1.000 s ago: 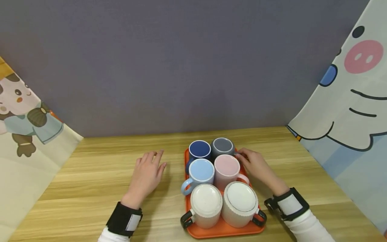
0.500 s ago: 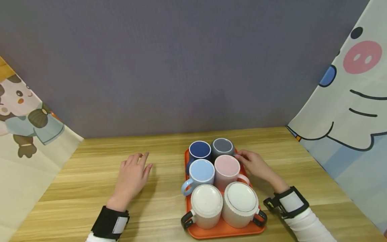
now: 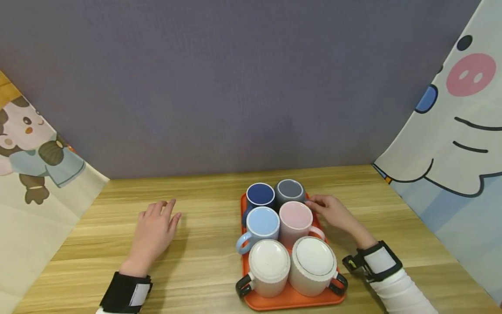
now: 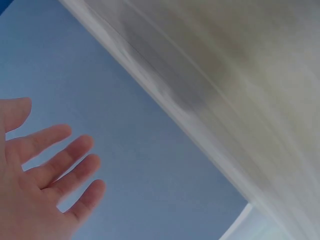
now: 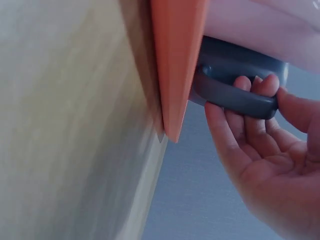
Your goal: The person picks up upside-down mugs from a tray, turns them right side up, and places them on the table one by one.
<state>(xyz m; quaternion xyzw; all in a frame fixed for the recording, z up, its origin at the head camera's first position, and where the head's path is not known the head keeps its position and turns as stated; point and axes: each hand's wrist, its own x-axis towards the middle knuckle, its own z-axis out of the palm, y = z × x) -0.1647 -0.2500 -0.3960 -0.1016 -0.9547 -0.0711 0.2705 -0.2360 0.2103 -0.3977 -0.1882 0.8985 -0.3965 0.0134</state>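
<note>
1. While its fingers curl through the handle (image 5: pixel 227 95) and the thumb presses its outer end, the right hand (image 3: pixel 331 213) grips the grey mug (image 3: pixel 290 189).
2. Base up, that mug is at the far right corner of the orange tray (image 3: pixel 274 302), beside the dark blue mug (image 3: pixel 260 194) and behind the pink mug (image 3: pixel 296 215).
3. Over the wooden table (image 3: pixel 208 270), well to the left of the tray, the left hand (image 3: pixel 153 233) holds nothing; its fingers are loosely extended and spread, with the thumb apart.
4. In the middle row, the light blue mug (image 3: pixel 262 221) sits upside down beside the pink one, its handle pointing left.
5. Nearest the person, the left white mug (image 3: pixel 269 264) and the right white mug (image 3: pixel 313 259) are upturned too, their black handles pointing outward.
6. Behind the table rises a grey wall (image 3: pixel 235 87).
</note>
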